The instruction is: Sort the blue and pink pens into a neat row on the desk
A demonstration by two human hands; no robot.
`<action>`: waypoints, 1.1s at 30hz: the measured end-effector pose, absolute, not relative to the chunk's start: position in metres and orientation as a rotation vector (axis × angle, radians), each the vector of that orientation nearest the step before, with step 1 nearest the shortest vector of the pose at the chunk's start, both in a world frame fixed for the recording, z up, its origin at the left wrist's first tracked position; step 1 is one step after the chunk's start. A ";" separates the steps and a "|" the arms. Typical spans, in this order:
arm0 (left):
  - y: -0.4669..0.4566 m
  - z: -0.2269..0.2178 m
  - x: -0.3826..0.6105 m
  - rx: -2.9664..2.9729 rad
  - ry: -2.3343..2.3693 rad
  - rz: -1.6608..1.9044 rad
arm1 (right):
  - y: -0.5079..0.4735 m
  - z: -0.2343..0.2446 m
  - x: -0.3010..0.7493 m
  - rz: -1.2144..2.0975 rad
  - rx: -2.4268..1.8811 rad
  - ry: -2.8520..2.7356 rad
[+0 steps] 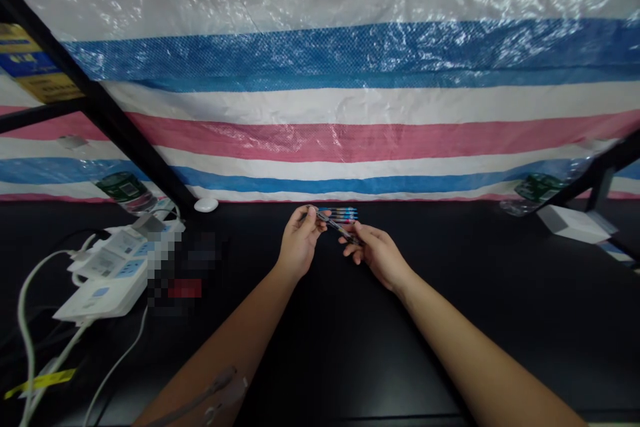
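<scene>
One slim, dark, glinting pen (340, 229), slanting 10-to-4 o'clock above the counter's (350, 347) 12-o'clock side | grip: left hand (301, 233) and right hand (377, 248) both pinching it | clear green-labelled bottle (121, 187) near 9 o'clock, another bottle (540, 187) near 3, contents unclear

A person's bare left forearm (235, 343) and right forearm (463, 340) slant inward, ending in hands near each other: the left hand (301, 235) pinches thumb against fingers; the right hand (379, 248), slightly lower, stretches its thumb above bent fingers.
</scene>
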State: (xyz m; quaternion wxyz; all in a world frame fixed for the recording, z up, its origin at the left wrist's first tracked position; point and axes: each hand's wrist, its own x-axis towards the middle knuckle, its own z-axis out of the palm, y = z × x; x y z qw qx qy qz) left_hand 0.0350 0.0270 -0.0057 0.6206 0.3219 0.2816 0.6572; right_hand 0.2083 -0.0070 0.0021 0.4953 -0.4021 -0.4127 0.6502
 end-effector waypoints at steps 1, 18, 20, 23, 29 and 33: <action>0.027 -0.006 0.035 0.740 0.646 1.508 | -0.007 0.002 0.208 1.562 -0.982 -1.017; 0.020 -0.002 0.036 0.825 0.632 1.340 | -0.010 0.003 0.209 1.378 -1.085 -1.197; 0.020 -0.003 0.036 0.821 0.629 1.346 | -0.009 0.003 0.209 1.307 -1.089 -1.232; 0.021 -0.004 0.036 0.836 0.640 1.336 | -0.009 0.002 0.208 1.256 -1.089 -1.311; 0.020 -0.004 0.038 0.851 0.647 1.337 | -0.011 -0.002 0.209 1.148 -1.121 -1.442; 0.022 -0.003 0.036 0.807 0.667 1.386 | -0.010 -0.003 0.211 1.154 -1.181 -1.440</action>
